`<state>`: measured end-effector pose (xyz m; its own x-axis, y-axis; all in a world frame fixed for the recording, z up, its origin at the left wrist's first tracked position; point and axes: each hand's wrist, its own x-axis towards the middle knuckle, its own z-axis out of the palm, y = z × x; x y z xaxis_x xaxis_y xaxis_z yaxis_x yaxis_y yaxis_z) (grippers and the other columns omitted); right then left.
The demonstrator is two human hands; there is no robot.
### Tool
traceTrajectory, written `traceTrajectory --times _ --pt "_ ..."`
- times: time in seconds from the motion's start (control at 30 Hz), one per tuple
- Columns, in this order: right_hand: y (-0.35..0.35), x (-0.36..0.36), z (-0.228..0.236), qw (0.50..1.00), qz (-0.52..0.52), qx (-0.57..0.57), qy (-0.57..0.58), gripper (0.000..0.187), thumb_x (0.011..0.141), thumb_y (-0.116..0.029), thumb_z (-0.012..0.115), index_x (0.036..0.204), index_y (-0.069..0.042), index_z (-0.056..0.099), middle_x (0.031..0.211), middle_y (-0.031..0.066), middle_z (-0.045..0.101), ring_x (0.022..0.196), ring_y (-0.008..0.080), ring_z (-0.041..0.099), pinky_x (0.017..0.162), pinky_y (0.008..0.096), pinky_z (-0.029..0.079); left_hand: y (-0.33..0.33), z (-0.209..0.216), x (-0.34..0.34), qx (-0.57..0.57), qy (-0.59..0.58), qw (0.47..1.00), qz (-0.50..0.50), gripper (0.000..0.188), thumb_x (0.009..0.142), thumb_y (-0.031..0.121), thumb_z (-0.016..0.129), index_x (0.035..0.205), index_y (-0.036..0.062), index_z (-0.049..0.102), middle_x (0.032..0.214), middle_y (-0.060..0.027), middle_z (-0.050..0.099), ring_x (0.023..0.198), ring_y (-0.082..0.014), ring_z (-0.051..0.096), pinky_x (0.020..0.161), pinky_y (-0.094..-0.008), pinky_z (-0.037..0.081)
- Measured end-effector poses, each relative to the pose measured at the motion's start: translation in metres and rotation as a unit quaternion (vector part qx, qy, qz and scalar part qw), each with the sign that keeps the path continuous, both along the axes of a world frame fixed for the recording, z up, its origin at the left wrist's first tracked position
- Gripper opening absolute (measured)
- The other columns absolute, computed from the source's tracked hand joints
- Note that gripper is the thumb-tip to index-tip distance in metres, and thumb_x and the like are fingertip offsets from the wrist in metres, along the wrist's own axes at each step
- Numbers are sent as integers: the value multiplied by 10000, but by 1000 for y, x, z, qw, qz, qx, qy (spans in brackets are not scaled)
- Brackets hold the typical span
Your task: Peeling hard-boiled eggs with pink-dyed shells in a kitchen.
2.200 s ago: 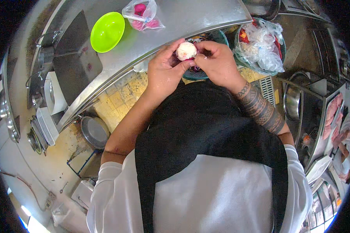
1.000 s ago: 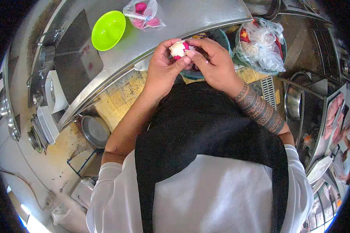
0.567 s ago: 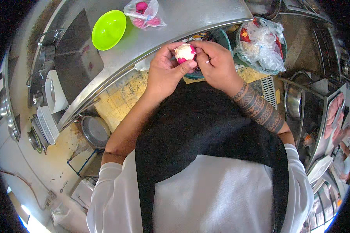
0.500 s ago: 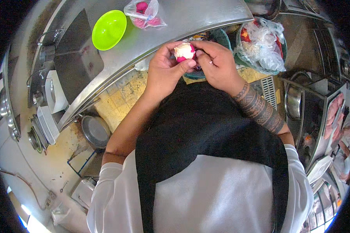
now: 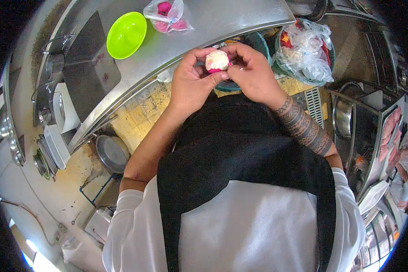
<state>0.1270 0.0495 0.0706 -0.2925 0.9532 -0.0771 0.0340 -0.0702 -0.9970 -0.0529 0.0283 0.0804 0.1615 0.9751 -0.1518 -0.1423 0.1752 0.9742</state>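
A partly peeled egg (image 5: 217, 60) with a bright pink shell is held between the thumb and fingers of my left hand (image 5: 191, 79). White shows over most of its top, and pink shell remains along its lower edge. Pinched together at the egg's right side, the fingers of my right hand (image 5: 255, 75) have a small pink bit of eggshell (image 5: 230, 63) by their tips. Both hands are just off the counter's near edge, above a dark bin (image 5: 257, 44). On the counter lie a clear plastic bag (image 5: 170, 18) of pink eggs and a lime-green bowl (image 5: 127, 35).
The steel counter (image 5: 213, 18) curves across the top, with a sink (image 5: 89, 68) at its left. Right of my hands stands a bin heaped with plastic bags (image 5: 306, 52). A grey pan (image 5: 112, 153) sits low at left. A metal rack (image 5: 371, 122) stands at right.
More of the egg's white now shows on top, and less pink shell remains in view. My right fingers have shifted slightly at its side; my left hand keeps its hold.
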Motion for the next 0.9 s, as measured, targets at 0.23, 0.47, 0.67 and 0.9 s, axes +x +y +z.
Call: traceTrajectory --times 0.23,0.47,0.67,0.9 --pt "3 1 5 998 17 21 -55 301 845 -78 715 1135 -2 684 975 95 723 861 170 677 786 305 540 -1 1 -1 4 54 999 5 533 850 -20 797 1317 -5 540 1170 -101 653 1038 -174 688 892 -318 602" --pt "7 5 -4 1000 -5 -10 17 250 917 -65 661 1156 7 677 979 80 723 894 140 673 798 301 536 4 3 -7 -97 -87 991 7 518 900 48 770 1360 -6 536 1173 -108 656 998 -180 675 838 -320 612" --pt "0 -1 7 997 -13 69 -12 332 968 -190 680 1223 15 625 1024 143 704 916 245 688 824 357 542 3 -4 -4 -41 -84 996 13 501 910 53 760 1351 -2 530 1197 -113 645 1040 -190 660 816 -322 620" --pt "1 -4 6 965 -41 226 -127 300 1009 -180 551 1210 33 615 1076 245 671 1023 438 646 920 476 514 3 -3 3 -73 -109 991 23 443 932 55 738 1303 -17 508 1179 -132 641 960 -206 691 809 -342 634"
